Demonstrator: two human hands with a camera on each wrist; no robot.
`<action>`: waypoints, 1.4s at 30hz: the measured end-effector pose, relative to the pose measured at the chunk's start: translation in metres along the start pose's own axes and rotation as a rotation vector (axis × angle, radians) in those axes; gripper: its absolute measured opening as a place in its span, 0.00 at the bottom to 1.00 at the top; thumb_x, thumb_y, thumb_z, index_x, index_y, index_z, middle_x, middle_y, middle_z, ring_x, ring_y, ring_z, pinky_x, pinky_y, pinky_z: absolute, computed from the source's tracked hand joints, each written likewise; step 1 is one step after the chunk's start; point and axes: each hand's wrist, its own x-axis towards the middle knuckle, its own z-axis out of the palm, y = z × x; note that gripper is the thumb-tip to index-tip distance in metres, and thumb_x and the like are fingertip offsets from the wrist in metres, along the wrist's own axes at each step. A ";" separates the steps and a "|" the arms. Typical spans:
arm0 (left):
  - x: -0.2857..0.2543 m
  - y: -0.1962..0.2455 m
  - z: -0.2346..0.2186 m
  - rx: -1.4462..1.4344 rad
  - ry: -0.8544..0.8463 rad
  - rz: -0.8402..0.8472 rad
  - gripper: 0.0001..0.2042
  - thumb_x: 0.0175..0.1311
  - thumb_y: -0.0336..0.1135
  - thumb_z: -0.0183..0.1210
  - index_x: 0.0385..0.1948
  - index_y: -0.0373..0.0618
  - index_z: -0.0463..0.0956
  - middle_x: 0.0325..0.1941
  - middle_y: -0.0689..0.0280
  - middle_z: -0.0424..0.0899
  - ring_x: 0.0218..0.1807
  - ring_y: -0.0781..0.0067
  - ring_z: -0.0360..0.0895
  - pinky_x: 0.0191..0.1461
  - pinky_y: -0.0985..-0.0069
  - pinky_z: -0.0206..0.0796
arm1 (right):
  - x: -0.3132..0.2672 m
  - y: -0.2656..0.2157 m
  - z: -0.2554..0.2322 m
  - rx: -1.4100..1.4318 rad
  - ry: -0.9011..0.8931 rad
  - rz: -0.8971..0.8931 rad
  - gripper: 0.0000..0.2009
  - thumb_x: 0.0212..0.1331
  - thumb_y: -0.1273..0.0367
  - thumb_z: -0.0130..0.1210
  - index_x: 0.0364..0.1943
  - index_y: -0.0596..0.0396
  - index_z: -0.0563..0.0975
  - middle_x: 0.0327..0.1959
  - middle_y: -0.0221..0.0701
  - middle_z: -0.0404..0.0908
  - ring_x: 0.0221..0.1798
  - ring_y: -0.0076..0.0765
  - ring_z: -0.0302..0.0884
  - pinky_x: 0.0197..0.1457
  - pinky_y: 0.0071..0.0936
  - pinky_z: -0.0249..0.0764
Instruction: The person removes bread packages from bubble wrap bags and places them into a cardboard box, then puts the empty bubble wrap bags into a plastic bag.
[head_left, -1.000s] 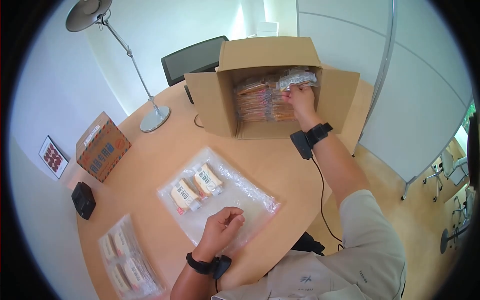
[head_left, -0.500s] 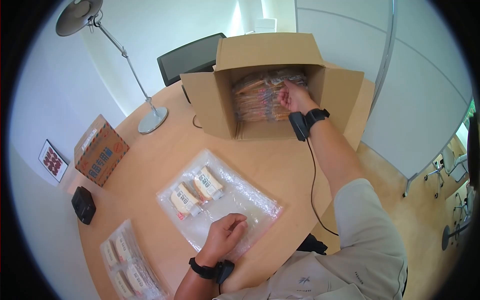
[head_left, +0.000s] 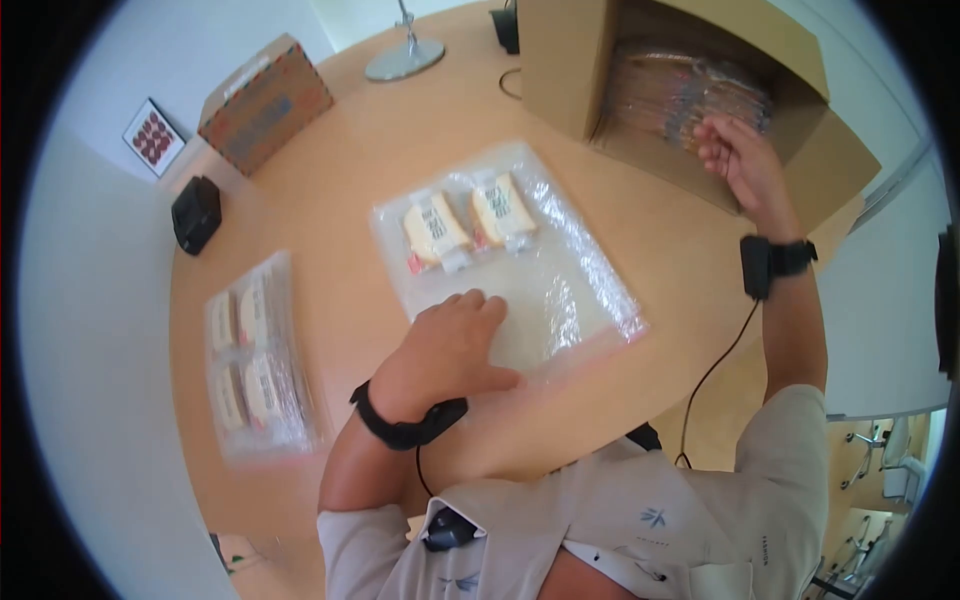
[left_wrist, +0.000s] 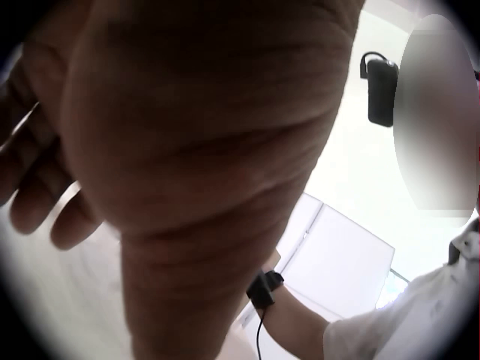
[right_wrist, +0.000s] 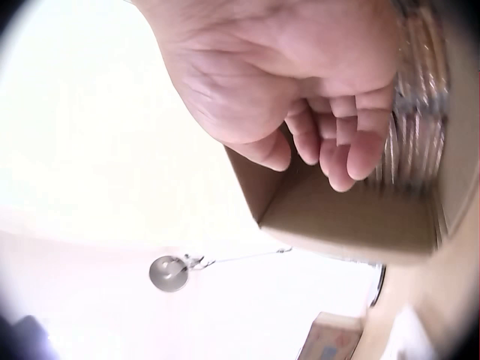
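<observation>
Two wrapped bread slices lie side by side on a clear plastic bag. My left hand, fingers spread and relaxed, is over the bag's near left corner; whether it touches is unclear. My right hand is at the mouth of the large cardboard box, holding nothing, fingers loosely bent. Inside the box are stacked clear-wrapped packets. In the right wrist view the right hand hangs with parted fingers beside the packets.
Another plastic bag with several bread slices lies at the left. Behind it are a black device, a small printed carton and a lamp base. A cable hangs from the right wrist.
The head view has turned down and to the right. My right hand has drawn back towards the box's opening. My left hand's fingers, curled before, have spread lower over the bag.
</observation>
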 end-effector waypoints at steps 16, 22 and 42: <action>0.014 -0.021 0.002 -0.282 -0.127 0.025 0.10 0.56 0.35 0.65 0.30 0.37 0.80 0.28 0.54 0.82 0.32 0.55 0.78 0.38 0.64 0.69 | -0.195 -0.005 0.141 -0.545 -0.821 -0.429 0.08 0.62 0.70 0.61 0.44 0.56 0.80 0.44 0.38 0.83 0.44 0.46 0.82 0.47 0.35 0.79; 0.013 -0.026 0.001 -0.380 -0.091 0.072 0.10 0.61 0.36 0.63 0.32 0.37 0.81 0.28 0.55 0.82 0.30 0.60 0.77 0.37 0.67 0.69 | -0.195 0.017 0.173 -0.865 -0.654 -0.799 0.11 0.58 0.70 0.63 0.44 0.58 0.80 0.47 0.37 0.81 0.50 0.45 0.80 0.49 0.37 0.79; -0.010 -0.001 -0.037 -0.273 0.216 0.098 0.11 0.66 0.38 0.62 0.35 0.38 0.84 0.29 0.53 0.84 0.30 0.59 0.80 0.38 0.67 0.72 | -0.117 0.073 0.285 -1.154 -0.516 -0.715 0.25 0.62 0.63 0.53 0.62 0.62 0.72 0.67 0.54 0.66 0.72 0.55 0.61 0.71 0.51 0.61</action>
